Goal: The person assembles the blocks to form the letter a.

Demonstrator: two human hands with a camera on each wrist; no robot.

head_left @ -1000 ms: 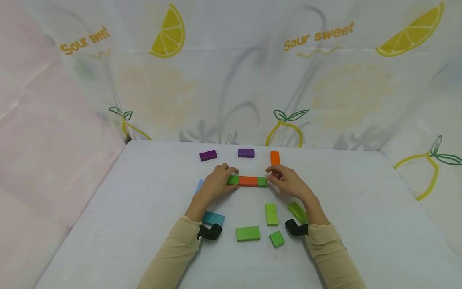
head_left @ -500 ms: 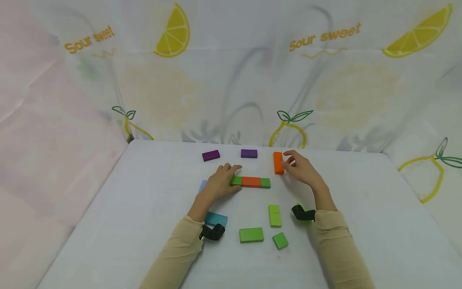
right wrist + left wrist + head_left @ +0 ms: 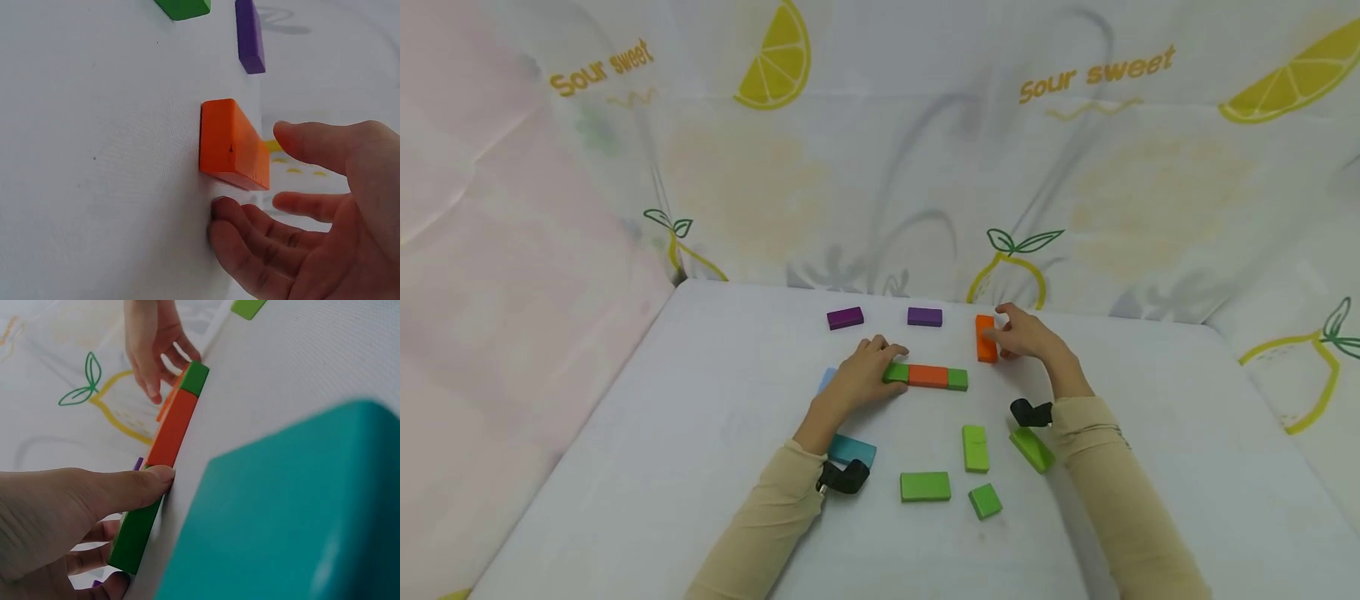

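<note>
In the head view a row of touching blocks lies on the white table: a green block (image 3: 896,373), a red-orange block (image 3: 928,377) and a small green block (image 3: 957,380). My left hand (image 3: 862,375) pinches the row's left green block, with the thumb on its near side and fingers on the far side, as the left wrist view shows. Beyond the row's right end lies an orange block (image 3: 986,351). Around it my right hand (image 3: 1036,337) hovers with thumb and fingers spread; the right wrist view shows a gap between them and the orange block (image 3: 219,137).
Two purple blocks (image 3: 924,317) lie near the table's back edge. A teal block (image 3: 854,452) and a partly hidden light blue block (image 3: 827,378) lie by the left forearm. Several green blocks (image 3: 925,487) are spread in front, one (image 3: 1032,451) close to the right forearm.
My right hand has left the row's right end and moved back and right to the orange block. The left hand stays on the green block. The head view has shifted slightly.
</note>
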